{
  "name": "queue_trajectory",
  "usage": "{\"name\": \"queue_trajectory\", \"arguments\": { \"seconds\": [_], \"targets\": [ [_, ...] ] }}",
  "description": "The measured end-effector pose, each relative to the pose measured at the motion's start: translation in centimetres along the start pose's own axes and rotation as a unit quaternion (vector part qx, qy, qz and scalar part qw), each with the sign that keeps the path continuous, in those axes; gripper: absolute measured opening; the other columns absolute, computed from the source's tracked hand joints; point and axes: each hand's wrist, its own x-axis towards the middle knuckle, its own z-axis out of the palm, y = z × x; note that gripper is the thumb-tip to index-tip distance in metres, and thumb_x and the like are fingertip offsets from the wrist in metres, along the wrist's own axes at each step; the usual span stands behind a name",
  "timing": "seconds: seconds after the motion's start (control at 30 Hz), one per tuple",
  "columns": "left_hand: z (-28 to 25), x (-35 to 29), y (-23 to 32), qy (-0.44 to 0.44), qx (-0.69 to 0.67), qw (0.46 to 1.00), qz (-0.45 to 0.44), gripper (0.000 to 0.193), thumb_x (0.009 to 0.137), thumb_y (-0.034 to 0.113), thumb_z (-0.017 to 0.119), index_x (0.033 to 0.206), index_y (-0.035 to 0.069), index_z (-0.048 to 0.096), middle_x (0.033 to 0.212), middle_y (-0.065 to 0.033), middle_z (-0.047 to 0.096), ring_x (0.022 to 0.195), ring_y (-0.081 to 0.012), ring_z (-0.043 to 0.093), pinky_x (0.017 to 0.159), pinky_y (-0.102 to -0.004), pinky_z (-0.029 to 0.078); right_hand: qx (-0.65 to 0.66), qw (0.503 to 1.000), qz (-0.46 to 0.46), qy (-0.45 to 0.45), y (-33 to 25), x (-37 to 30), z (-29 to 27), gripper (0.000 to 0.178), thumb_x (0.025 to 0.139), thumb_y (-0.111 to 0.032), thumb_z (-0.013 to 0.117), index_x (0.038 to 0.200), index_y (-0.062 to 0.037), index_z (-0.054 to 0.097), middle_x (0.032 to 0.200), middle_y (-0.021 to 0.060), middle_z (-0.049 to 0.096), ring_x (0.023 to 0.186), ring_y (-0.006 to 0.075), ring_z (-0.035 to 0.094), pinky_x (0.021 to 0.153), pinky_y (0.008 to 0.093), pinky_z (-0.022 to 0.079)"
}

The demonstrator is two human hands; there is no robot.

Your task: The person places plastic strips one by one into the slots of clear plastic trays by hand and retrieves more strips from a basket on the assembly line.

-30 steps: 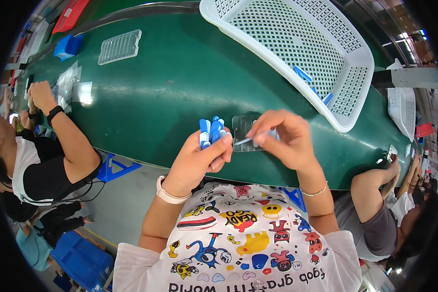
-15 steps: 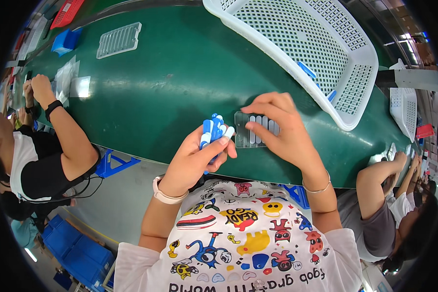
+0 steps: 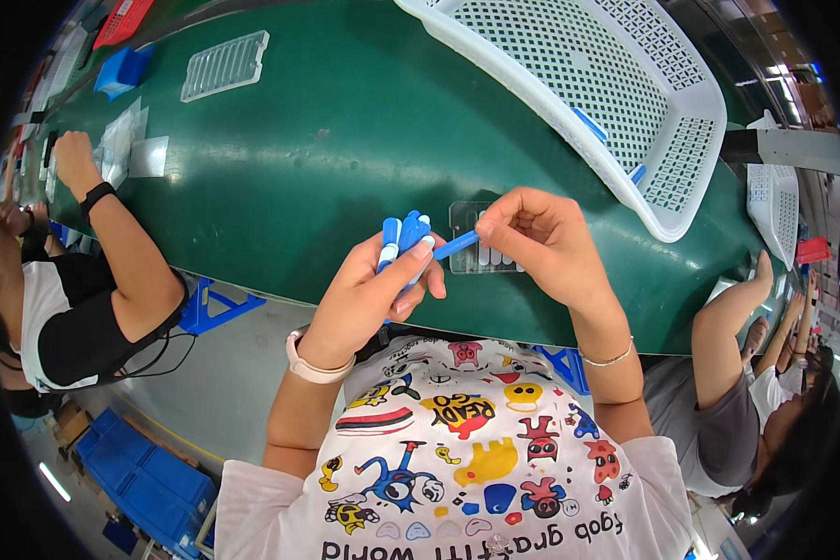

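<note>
Several pale sticks (image 3: 496, 261) already lie in the clear tray (image 3: 461, 220) on the green table (image 3: 345, 159), and a blue-and-white bunch (image 3: 404, 239) is left, gripped in the left hand (image 3: 369, 294). Half a second ago the right hand (image 3: 547, 247) showed no stick between its parted fingers; now it pinches a blue stick (image 3: 455, 245).

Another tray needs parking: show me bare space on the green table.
The green table is bare between the far clear tray, the white basket and the left hand. Crowded: around the right hand and near tray.
</note>
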Motion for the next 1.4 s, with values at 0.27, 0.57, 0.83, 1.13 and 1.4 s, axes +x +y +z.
{"name": "queue_trajectory", "arguments": {
  "seconds": [0.27,0.57,0.83,1.13,1.4],
  "targets": [
    [0.5,0.1,-0.1,0.032,0.059,0.998,0.004,0.017,0.095,0.021,0.05,0.092,0.004,0.051,0.07,-0.0058,0.057,0.05,-0.0024,0.038,0.043,-0.0186,0.028,0.033,0.999,-0.018,-0.005,-0.4,-0.4,0.3,0.016,0.083,-0.008,0.067,0.098,-0.0011,0.068,0.083,0.0017,0.065,0.07,0.0053,0.055,0.063,0.0207,0.044],
    [1.3,0.3,-0.5,0.009,0.03,0.999,-0.03,0.015,0.094,0.019,0.051,0.093,0.004,0.051,0.068,-0.0044,0.054,0.049,-0.0023,0.035,0.042,-0.0195,0.026,-0.052,0.974,-0.213,-0.057,0.2,-0.6,-1.0,0.018,0.078,0.004,0.065,0.094,-0.0038,0.068,0.092,0.0073,0.065,0.079,0.0134,0.059,0.065,0.0255,0.047],
    [1.2,0.9,-1.4,0.118,0.186,0.973,0.069,0.018,0.095,0.021,0.05,0.091,0.004,0.052,0.067,-0.0021,0.054,0.05,-0.0016,0.036,0.042,-0.0182,0.027,-0.36,0.85,-0.369,0.109,-0.5,-1.6,0.1,0.02,0.07,-0.006,0.071,0.089,-0.0088,0.069,0.091,0.0012,0.062,0.074,0.0166,0.052,0.066,0.0303,0.04],
    [1.8,2.0,-0.2,0.061,0.104,0.993,0.011,0.018,0.093,0.019,0.049,0.092,0.002,0.055,0.067,-0.0009,0.054,0.055,-0.0038,0.043,0.045,-0.0204,0.031,-0.468,0.78,-0.41,0.075,0.3,-0.8,0.8,0.022,0.068,-0.009,0.073,0.089,-0.0078,0.068,0.085,-0.0016,0.06,0.076,0.018,0.051,0.063,0.0318,0.038],
    [-0.1,2.8,-0.8,-0.046,-0.167,0.985,-0.026,0.026,0.086,0.019,0.047,0.104,0.001,0.054,0.076,-0.0073,0.055,0.05,-0.0059,0.039,0.042,-0.0203,0.029,-0.2,0.97,-0.118,0.074,-0.9,-0.7,0.7,0.017,0.078,-0.004,0.066,0.094,-0.0064,0.069,0.078,0.005,0.065,0.072,0.0214,0.059,0.064,0.0329,0.046]
  ]
}}
